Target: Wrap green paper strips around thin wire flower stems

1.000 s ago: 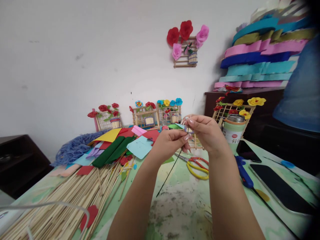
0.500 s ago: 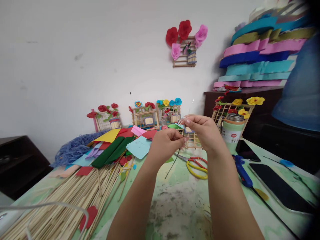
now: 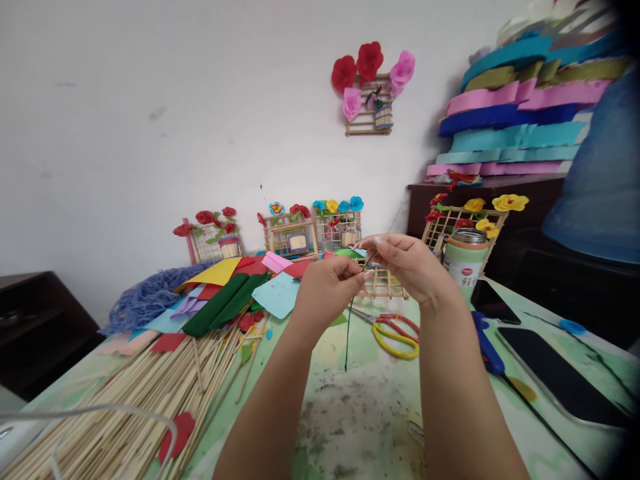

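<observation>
Between the fingertips of both hands runs a thin dark green stem wire, its lower end hanging down over the table. My left hand is closed in a pinch round the wire at its middle. Just above and to the right, my right hand pinches its upper part with thumb and forefinger. Below the hands lie scissors with red and yellow handles. Behind the fingers stands a small stick lattice, partly hidden by my right hand.
Bundled thin sticks and coloured paper sheets cover the left side. At right are a green thermos, a blue-handled glue gun and two phones, one black-screened phone nearer. Flower-decorated lattices line the wall.
My right hand has shifted slightly right and down. The wire's lower end has swung from slanting left to hanging nearly straight down. My left hand has barely moved.
</observation>
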`<move>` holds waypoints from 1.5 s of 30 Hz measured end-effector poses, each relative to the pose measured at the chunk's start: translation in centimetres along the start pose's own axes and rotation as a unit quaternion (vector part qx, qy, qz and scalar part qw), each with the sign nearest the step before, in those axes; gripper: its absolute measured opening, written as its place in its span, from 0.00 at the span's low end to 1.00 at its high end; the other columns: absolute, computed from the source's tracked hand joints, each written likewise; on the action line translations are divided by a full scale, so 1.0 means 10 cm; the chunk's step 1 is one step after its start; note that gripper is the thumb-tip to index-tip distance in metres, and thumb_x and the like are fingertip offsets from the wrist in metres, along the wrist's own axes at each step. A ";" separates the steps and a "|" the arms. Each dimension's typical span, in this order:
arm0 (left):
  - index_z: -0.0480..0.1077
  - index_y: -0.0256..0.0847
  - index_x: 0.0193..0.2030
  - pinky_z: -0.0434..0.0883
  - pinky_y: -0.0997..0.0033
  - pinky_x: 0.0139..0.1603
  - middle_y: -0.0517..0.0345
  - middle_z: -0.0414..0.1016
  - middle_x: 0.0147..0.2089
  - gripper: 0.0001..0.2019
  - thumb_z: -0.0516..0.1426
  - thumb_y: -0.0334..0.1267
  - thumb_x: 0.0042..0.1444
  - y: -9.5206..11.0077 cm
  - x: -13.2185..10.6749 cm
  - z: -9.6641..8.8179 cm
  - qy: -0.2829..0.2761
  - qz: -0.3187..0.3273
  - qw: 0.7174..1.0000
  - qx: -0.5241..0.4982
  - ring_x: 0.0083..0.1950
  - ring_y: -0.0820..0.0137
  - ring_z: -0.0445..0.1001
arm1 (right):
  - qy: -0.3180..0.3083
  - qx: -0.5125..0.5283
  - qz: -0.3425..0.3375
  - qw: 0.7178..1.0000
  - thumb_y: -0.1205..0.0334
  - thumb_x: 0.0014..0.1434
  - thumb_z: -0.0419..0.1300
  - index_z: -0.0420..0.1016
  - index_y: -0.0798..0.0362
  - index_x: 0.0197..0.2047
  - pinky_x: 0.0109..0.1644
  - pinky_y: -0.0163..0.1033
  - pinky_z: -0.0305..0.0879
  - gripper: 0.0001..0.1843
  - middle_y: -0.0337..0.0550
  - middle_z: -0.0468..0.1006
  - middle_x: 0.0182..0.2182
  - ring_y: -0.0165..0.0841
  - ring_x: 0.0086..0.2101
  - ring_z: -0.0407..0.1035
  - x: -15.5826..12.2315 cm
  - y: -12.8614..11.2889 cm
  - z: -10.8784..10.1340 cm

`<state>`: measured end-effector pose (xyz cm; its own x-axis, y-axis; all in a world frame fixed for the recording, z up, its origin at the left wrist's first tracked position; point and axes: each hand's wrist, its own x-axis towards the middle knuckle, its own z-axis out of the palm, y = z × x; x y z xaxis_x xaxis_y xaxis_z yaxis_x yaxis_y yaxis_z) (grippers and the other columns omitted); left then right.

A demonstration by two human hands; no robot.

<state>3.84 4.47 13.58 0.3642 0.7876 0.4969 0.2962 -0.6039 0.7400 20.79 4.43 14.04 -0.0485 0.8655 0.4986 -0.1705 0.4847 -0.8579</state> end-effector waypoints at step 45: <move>0.69 0.35 0.24 0.66 0.78 0.25 0.59 0.73 0.21 0.13 0.65 0.41 0.46 0.11 -0.01 -0.04 -0.051 -0.030 0.968 -0.242 0.22 0.78 0.69 | -0.057 0.059 -0.073 0.994 0.58 0.55 0.63 0.81 0.48 0.36 0.44 0.39 0.67 0.06 0.41 0.80 0.35 0.31 0.36 0.72 -0.02 0.02 0.11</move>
<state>3.78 3.83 14.52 0.4513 0.7890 0.4169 -0.1200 -0.4093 0.9045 19.68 4.16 13.91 -0.1251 0.7641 0.6328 -0.2987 0.5792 -0.7584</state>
